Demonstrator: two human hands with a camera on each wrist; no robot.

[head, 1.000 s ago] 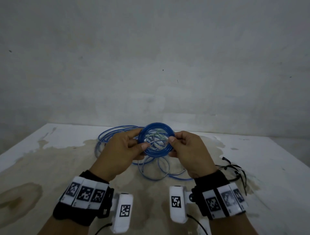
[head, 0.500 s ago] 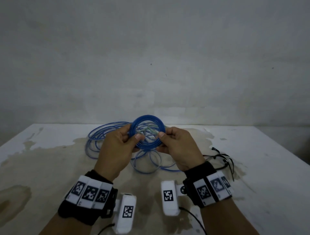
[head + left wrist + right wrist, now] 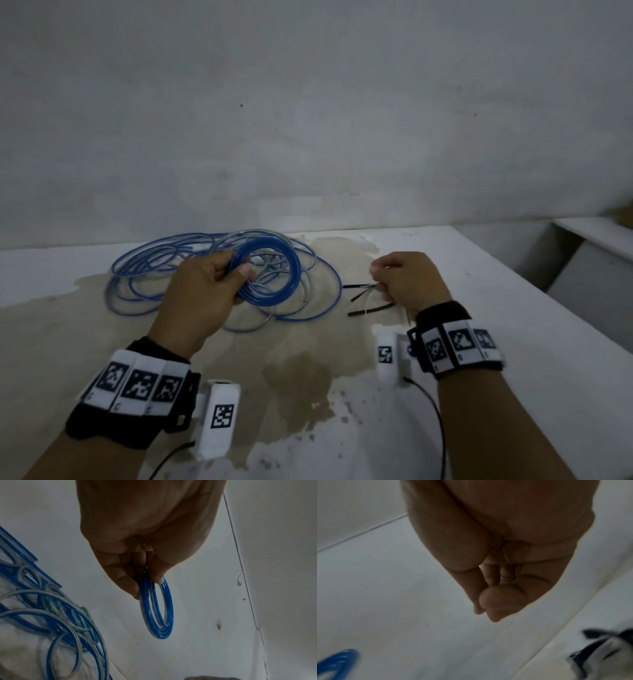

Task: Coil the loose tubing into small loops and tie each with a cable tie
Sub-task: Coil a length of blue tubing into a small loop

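A small coil of blue tubing [image 3: 294,270] [image 3: 165,626] hangs upright above the table, pinched at its near rim by my left hand [image 3: 239,275] [image 3: 145,584]. Behind and under it lies the loose pile of blue and clear tubing [image 3: 154,270] [image 3: 51,615]. My right hand [image 3: 380,279] [image 3: 482,609] hovers at the right, just above several black cable ties [image 3: 368,310] [image 3: 597,647]. Its thumb and fingertips are drawn together, and the right wrist view shows nothing between them. A blurred piece of the blue coil [image 3: 339,660] shows at that view's lower left.
The white table [image 3: 513,359] has a large brown stain across its middle. A grey wall rises straight behind it. The table's right edge drops to a lower white ledge [image 3: 589,253].
My right hand has let go of the blue coil and moved right, over the cable ties. The left hand alone now holds the coil, which has shifted a little left.
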